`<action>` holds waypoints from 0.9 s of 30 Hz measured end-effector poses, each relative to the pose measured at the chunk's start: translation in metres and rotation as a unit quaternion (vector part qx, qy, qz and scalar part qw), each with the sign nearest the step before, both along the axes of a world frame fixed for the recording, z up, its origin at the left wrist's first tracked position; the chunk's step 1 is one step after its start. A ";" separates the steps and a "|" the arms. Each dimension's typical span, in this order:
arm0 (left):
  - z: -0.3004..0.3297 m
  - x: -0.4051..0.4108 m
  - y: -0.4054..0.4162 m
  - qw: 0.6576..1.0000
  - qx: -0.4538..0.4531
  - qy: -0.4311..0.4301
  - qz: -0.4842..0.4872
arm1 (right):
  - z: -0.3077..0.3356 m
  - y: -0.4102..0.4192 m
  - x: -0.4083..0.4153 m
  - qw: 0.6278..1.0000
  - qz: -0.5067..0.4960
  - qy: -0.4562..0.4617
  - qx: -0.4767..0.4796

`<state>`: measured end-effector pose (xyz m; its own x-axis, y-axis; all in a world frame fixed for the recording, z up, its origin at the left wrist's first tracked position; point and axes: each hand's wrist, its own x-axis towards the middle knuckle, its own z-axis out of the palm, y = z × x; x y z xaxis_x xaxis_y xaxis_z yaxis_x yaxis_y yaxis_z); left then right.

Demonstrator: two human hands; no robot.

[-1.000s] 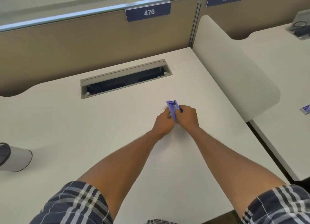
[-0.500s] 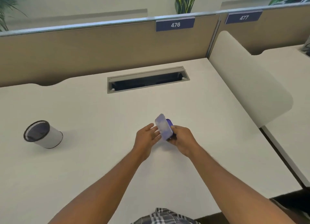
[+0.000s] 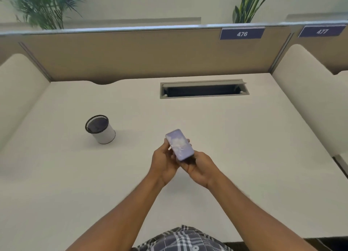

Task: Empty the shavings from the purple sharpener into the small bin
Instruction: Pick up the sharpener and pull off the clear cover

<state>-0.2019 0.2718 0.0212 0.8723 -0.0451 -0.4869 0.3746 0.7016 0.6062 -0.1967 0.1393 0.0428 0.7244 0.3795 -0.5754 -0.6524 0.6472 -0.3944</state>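
change since half a second ago: sharpener (image 3: pixel 179 145) lifted nearer the camera, broad pale-purple face now turned up; bin (image 3: pixel 100 129) further into view. left hand (image 3: pixel 164 161) and right hand (image 3: pixel 200 167): both closed on the sharpener, above the tabletop (image 3: pixel 244 137). bin: upright on tabletop, left of hands, apart.
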 end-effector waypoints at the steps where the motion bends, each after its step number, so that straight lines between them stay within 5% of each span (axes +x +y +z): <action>1: 0.002 -0.002 0.004 1.000 -0.013 -0.007 0.004 | 0.002 0.007 -0.003 1.000 0.012 -0.006 -0.004; 4: 0.006 -0.007 0.019 0.999 -0.042 -0.007 0.032 | 0.009 0.022 -0.008 0.989 0.067 -0.066 -0.111; 7: 0.009 -0.011 0.038 0.996 -0.072 -0.006 0.057 | 0.014 0.031 -0.011 0.934 0.118 -0.153 -0.299; 11: 0.013 -0.013 0.054 0.992 -0.103 -0.010 0.067 | 0.020 0.039 -0.019 0.751 0.062 -0.360 -0.550; 14: 0.016 -0.012 0.060 0.992 -0.109 -0.004 0.064 | 0.021 0.049 -0.030 0.611 0.044 -0.537 -0.580; 18: 0.020 -0.011 0.061 0.993 -0.102 0.004 0.055 | 0.015 0.060 -0.042 0.485 0.087 -0.609 -0.622; 22: 0.021 -0.011 0.057 0.990 -0.124 0.008 0.060 | 0.010 0.062 -0.043 0.420 0.060 -0.619 -0.661; 27: 0.020 -0.010 0.053 0.990 -0.129 0.016 0.060 | 0.008 0.057 -0.040 0.393 0.057 -0.631 -0.666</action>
<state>-0.2117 0.3247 0.0412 0.8630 -0.0680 -0.5006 0.2952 0.8720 0.3904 -0.2368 0.1968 0.0510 0.7740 0.4212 0.4728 0.6124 -0.6880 -0.3895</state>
